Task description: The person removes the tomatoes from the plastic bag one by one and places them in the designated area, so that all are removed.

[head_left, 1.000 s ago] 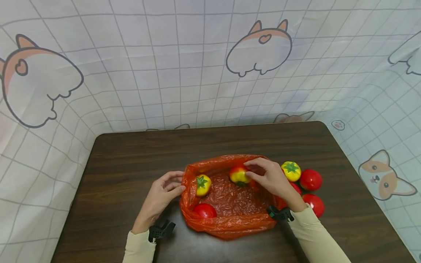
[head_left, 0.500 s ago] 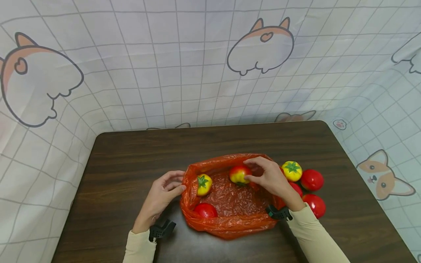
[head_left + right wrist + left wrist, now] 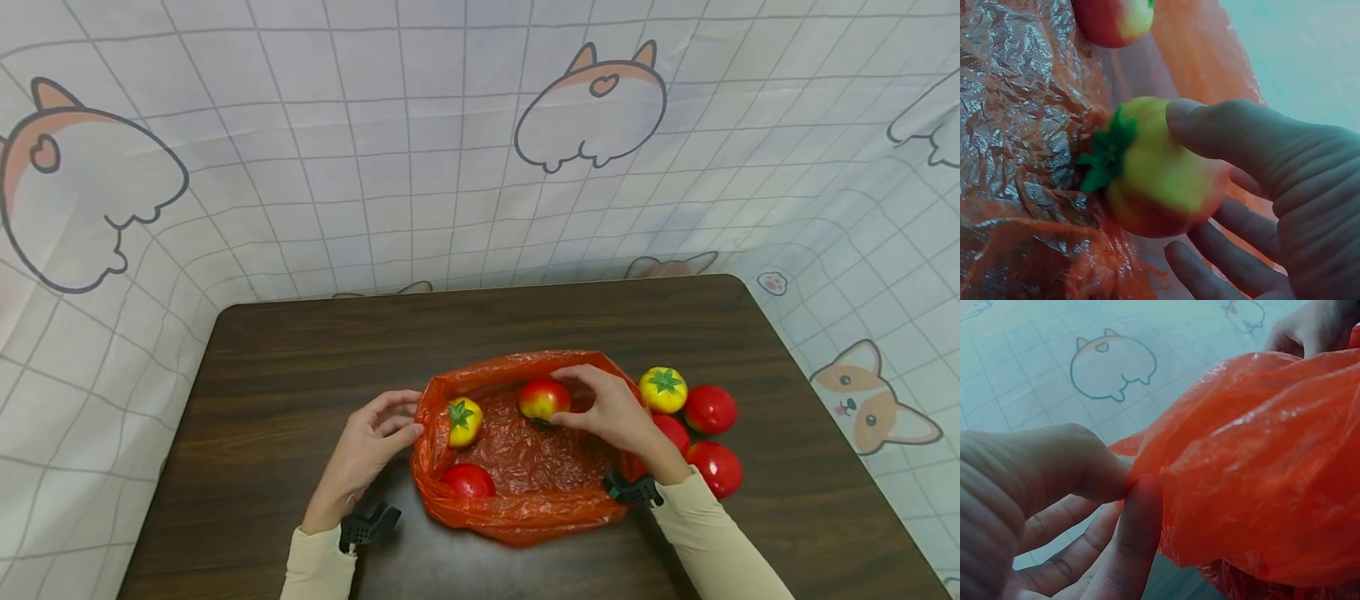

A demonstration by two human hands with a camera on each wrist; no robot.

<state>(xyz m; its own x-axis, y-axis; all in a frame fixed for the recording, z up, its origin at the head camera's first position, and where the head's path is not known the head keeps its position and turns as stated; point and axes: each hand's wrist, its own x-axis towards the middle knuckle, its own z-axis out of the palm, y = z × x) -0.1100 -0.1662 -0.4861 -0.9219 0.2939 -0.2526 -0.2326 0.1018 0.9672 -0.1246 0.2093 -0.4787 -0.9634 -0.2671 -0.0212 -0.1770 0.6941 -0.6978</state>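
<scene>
An orange-red plastic bag (image 3: 517, 529) lies spread with its mouth facing up on the table. My left hand (image 3: 367, 446) pinches the bag's left rim between thumb and fingers, as the left wrist view shows up close. Inside the bag, my right hand (image 3: 611, 408) holds a red-and-yellow toy tomato (image 3: 1160, 175) near the far side, thumb on one side and fingers curled behind it. The tomato's green leaf top points down toward the bag's floor. A yellow tomato (image 3: 464, 422) and a red tomato (image 3: 468, 481) lie along the bag's left side.
Just right of the bag, a yellow tomato (image 3: 663, 390) and several red tomatoes (image 3: 710, 410) sit close together. They stand on a dark wooden table (image 3: 300, 358). A white gridded cloth (image 3: 420, 167) with corgi drawings hangs behind and beside it.
My right hand has shifted slightly left within the bag. The tomato in it has turned a little, so that more of its red side shows. The left hand stays on the rim.
</scene>
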